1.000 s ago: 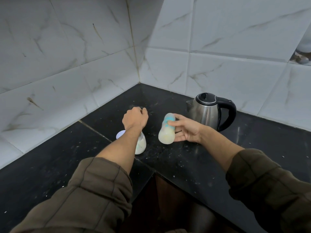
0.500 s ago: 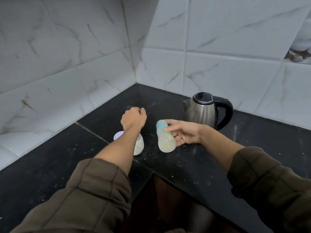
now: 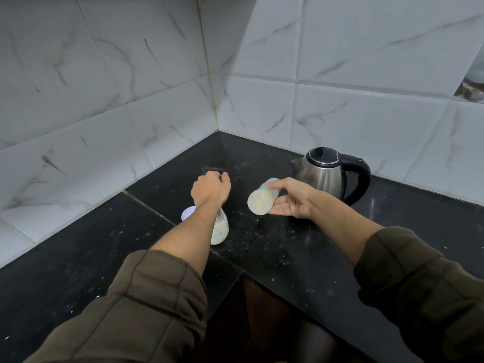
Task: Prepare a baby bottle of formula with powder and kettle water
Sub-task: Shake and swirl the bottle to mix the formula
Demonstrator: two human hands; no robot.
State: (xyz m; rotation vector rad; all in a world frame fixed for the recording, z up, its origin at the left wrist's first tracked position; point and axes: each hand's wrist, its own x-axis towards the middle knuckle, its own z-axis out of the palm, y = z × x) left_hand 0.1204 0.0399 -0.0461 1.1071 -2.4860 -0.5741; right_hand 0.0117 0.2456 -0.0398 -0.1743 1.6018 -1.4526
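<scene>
Baby bottle (image 3: 262,198) is held off the bench (image 3: 288,260), tipped nearly flat, with its pale base toward the camera and its teal end pointing away toward the kettle (image 3: 324,174).

- Right grip (image 3: 290,203): clamped on the bottle, but lightly. The thumb lies across the top and the fingers are spread underneath, with the palm mostly open. It is more a pinch than a wrap.
- Left grip (image 3: 210,191): knuckles up, fingers curled under. I cannot tell whether it holds anything, since the inside of the fist is hidden.
- A second container (image 3: 221,231) with white contents stands on the bench under the left forearm. A pale round lid (image 3: 188,213) lies just beside it.

Risks, as judged from here:
- The far end of the bottle is hidden, so I cannot tell if it is sealed. At this tilt, an open neck would let the contents run onto the bench.
- A smooth, round bottle in so loose a pinch could roll out of the fingers. A quick turn of the wrist would be enough to do it.
- The kettle sits close behind the right knuckles. A backward swing could knock it, and if the water has been boiled the steel wall may burn.
- The left forearm passes right over the second container, which looks uncapped. Dropping or pulling back the arm could tip it toward the near bench edge.
- White specks are scattered over the dark bench, so anything set down there may pick up grit.
</scene>
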